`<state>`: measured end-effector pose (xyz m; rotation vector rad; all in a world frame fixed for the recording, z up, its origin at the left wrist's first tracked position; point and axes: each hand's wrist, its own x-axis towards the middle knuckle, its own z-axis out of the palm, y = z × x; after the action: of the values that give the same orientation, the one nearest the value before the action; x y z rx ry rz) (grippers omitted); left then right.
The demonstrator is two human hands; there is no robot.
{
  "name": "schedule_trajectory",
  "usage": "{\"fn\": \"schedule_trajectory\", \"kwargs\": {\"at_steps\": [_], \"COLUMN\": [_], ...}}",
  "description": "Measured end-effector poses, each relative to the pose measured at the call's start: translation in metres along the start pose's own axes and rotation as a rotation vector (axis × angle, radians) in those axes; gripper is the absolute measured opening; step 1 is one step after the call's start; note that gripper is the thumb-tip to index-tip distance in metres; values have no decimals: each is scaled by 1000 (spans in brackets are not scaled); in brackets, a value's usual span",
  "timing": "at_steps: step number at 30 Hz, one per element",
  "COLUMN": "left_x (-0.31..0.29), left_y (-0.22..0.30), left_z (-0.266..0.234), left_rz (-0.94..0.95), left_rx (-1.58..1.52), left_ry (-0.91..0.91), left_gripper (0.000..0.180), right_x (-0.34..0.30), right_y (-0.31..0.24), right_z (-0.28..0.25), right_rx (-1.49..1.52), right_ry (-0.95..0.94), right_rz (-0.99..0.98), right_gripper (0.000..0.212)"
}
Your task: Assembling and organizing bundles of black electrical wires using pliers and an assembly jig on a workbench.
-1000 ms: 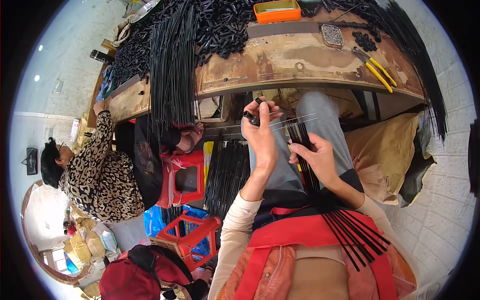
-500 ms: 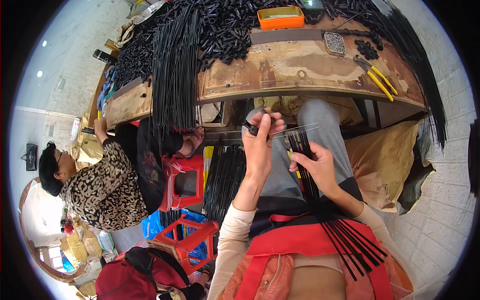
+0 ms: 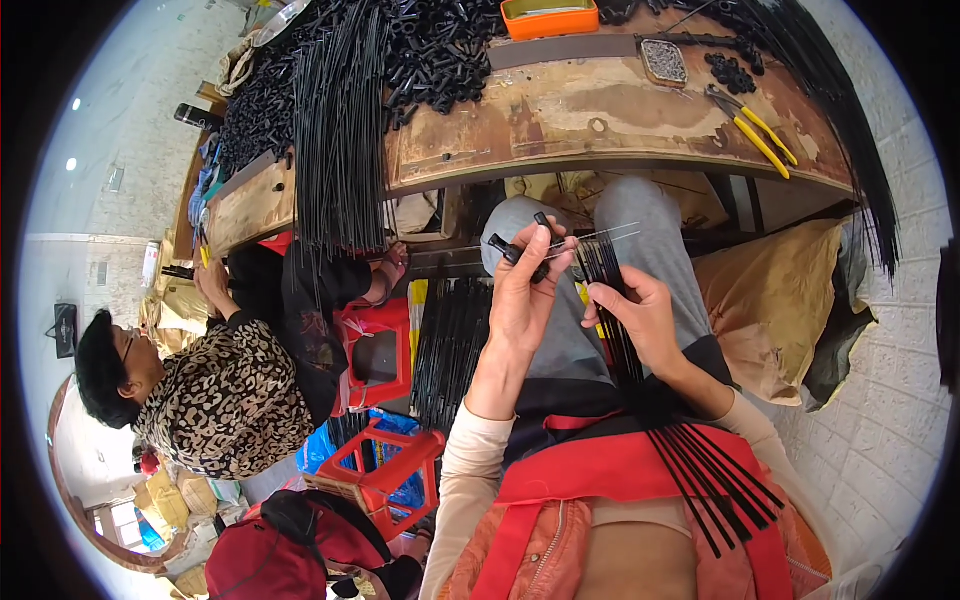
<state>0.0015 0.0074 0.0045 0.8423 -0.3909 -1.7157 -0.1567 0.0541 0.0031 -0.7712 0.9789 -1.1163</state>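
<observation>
My left hand (image 3: pixel 523 305) is closed around short black plastic tube pieces (image 3: pixel 505 250); another black piece (image 3: pixel 542 224) sticks up at its fingertips. Thin metal wires (image 3: pixel 610 233) stretch rightward from these fingers and cross the far ends of a bundle of slim black rods. My right hand (image 3: pixel 645 315) grips that bundle of black rods (image 3: pixel 622 345) between thumb and fingers, over my lap. The rods' near ends (image 3: pixel 715 490) fan out across my red apron (image 3: pixel 590 470). Whether the wires touch the rod tips is too fine to tell.
Ahead stands a worn wooden bench (image 3: pixel 560 130) with heaps of black tube pieces (image 3: pixel 440 60), long black rods (image 3: pixel 340 130), an orange tray (image 3: pixel 550 22), a small box of metal bits (image 3: pixel 664 62) and yellow-handled pliers (image 3: pixel 755 135). Left, a person (image 3: pixel 220 400) sits near red stools (image 3: pixel 385 470).
A black tube piece now stands up at my left fingertips, and that hand has shifted slightly right. My right hand still grips the rods. The person at left has leaned and lowered an arm.
</observation>
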Motion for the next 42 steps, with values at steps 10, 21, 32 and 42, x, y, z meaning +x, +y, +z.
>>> {"fn": "schedule_trajectory", "kwargs": {"at_steps": [10, 21, 32, 42], "left_x": [-1, -1, 1, 1], "left_y": [-5, -7, -10, -9], "left_z": [-2, -4, -7, -8], "left_rz": [-9, 44, 5, -22], "left_rx": [37, -30, -22, 10], "left_ry": [-16, -67, -20, -44], "left_gripper": [30, 48, 24, 34], "right_x": [-2, -2, 0, 1], "right_y": [0, 8, 10, 12], "right_z": [1, 2, 0, -1], "right_rx": [-6, 9, 13, 1], "right_ry": [-13, 4, 9, 11], "right_rz": [-9, -25, -15, -17], "right_gripper": [18, 17, 18, 19]}}
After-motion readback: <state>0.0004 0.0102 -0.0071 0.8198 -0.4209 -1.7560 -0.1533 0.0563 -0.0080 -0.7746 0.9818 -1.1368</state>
